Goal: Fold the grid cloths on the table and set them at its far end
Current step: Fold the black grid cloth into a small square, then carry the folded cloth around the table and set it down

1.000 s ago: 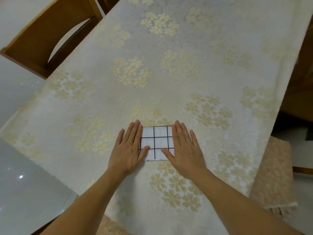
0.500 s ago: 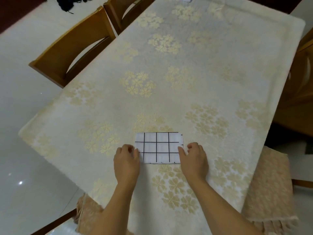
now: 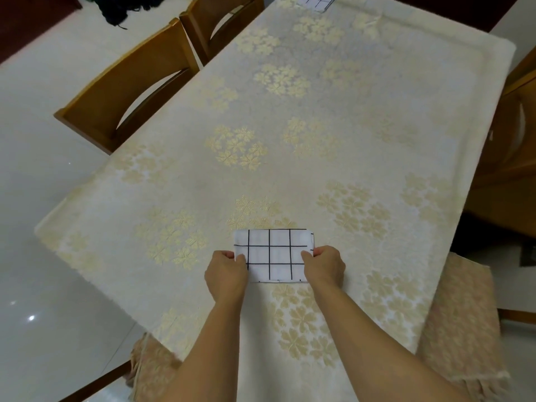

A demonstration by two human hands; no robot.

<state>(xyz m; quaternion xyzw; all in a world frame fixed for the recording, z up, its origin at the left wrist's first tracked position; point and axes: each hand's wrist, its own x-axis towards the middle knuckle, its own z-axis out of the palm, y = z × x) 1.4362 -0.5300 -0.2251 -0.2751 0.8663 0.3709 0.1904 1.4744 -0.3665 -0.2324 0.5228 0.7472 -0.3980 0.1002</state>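
A white cloth with a black grid (image 3: 274, 253) lies folded into a small rectangle near the table's front edge. My left hand (image 3: 226, 274) pinches its left end between thumb and fingers. My right hand (image 3: 324, 266) pinches its right end the same way. At the table's far end a second folded grid cloth (image 3: 317, 1) shows at the top edge of the frame, partly cut off.
The table (image 3: 290, 126) is covered by a cream tablecloth with gold flower clusters. Two wooden chairs (image 3: 127, 82) stand along its left side. Another wooden chair (image 3: 513, 134) stands on the right. Cushioned seats (image 3: 464, 320) sit near the front corners.
My hands went from lying flat on the folded cloth to curled, gripping its two ends. The view has tilted up, so the far end of the table now shows.
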